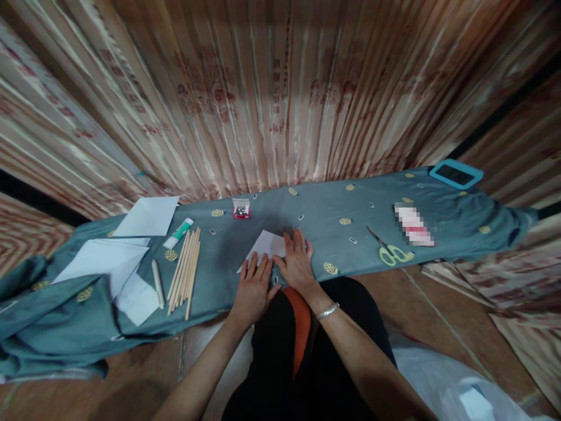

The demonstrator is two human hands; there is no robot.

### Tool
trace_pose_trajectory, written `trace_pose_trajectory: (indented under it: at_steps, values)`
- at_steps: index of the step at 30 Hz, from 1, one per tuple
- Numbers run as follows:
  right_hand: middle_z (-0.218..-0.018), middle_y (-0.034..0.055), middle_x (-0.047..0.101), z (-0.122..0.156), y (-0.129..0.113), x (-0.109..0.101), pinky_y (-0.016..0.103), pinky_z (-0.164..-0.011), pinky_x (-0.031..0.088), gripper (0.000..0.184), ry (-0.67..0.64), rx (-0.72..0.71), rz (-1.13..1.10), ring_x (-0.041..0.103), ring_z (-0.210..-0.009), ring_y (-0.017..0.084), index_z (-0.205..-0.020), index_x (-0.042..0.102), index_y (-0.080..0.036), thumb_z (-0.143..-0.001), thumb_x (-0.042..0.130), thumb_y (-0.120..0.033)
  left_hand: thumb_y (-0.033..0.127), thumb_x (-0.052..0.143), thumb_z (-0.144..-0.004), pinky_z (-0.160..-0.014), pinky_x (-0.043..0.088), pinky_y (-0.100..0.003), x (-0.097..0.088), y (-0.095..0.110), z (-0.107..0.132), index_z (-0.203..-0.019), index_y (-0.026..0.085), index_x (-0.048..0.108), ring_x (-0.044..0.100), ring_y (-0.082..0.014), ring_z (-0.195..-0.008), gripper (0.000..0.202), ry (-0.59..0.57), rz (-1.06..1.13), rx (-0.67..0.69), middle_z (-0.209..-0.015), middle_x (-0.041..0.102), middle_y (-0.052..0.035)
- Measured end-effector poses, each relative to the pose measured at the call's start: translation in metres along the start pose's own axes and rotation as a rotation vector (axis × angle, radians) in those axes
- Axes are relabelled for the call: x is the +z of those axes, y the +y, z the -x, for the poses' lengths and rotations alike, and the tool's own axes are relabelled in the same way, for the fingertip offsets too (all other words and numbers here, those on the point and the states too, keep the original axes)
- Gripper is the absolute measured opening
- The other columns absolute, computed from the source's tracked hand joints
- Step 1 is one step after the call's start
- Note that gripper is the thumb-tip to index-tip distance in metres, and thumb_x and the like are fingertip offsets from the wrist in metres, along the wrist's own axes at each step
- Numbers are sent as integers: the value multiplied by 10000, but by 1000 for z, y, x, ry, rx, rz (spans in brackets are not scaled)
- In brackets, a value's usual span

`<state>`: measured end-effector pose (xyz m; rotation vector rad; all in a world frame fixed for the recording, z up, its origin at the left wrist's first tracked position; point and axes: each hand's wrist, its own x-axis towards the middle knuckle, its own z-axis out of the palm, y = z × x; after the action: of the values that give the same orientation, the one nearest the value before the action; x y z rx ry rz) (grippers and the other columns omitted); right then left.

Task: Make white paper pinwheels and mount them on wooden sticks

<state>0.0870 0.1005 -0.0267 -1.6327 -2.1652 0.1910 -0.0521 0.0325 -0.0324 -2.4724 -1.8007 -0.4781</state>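
A small folded sheet of white paper lies near the front edge of the long counter, which is draped in a teal cloth with yellow round motifs. It sits directly ahead of the seated person. Both hands lie flat on it and grip nothing. The left hand is open with its fingers stretched out, their tips on the sheet's lower left edge. The right hand is spread palm down over the sheet's right side, with a silver bracelet on its wrist. The two hands touch at the thumbs.

To the left, well apart from the hands, lie a bundle of thin pale wooden sticks, a white and green glue tube and larger loose white sheets. Behind the folded paper stands a small red box. To the right lie yellow-handled scissors, and a phone in a blue case rests at the far right corner.
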Motion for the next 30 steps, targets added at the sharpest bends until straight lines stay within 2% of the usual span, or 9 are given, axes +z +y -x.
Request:
trace_pose_trajectory:
  at_steps: [7,12,17,22,27,30]
  values:
    - [-1509,273,343,-5,22,-4,545,-1100,193,563,36,87,39,227,-1437,359,-1425,402,-59,-928,480,-311,451,481,-927,-1103,372,-538,-1,-15,4,-1378,140,494,393,-344,-1383,549,17,-10,80,-1431,517,-155]
    - [-1487,280,375,-9,42,-10,555,-1086,224,537,73,172,62,273,-1416,371,-1407,430,-66,-922,489,-289,470,411,-953,-1080,413,-501,-10,-41,30,-1432,101,405,409,-319,-1378,604,30,-52,168,-1457,479,-177]
    - [-1473,272,399,-8,48,-12,542,-1076,245,498,96,190,83,289,-1404,370,-1384,465,-72,-924,472,-263,490,386,-958,-1078,421,-487,-21,-58,57,-1467,148,352,457,-293,-1348,614,24,-60,159,-1449,494,-166]
    - [-1470,254,413,-7,50,-10,534,-1072,260,463,102,198,97,300,-1400,359,-1370,488,-88,-940,437,-253,484,391,-959,-1083,413,-492,-27,-59,65,-1462,147,358,481,-290,-1328,606,0,-71,138,-1437,509,-163]
    - [-1475,217,429,-6,50,-10,523,-1073,282,425,99,178,59,316,-1401,333,-1344,530,-111,-964,359,-198,426,421,-961,-1082,409,-489,-26,-54,67,-1457,111,352,465,-290,-1341,592,41,-94,120,-1437,506,-171]
    - [-1453,188,471,-6,50,-10,513,-1070,306,400,89,129,-25,350,-1388,313,-1300,574,-138,-979,360,-241,380,446,-957,-1090,397,-487,-24,-49,68,-1451,104,357,457,-289,-1347,573,65,-109,95,-1447,495,-170]
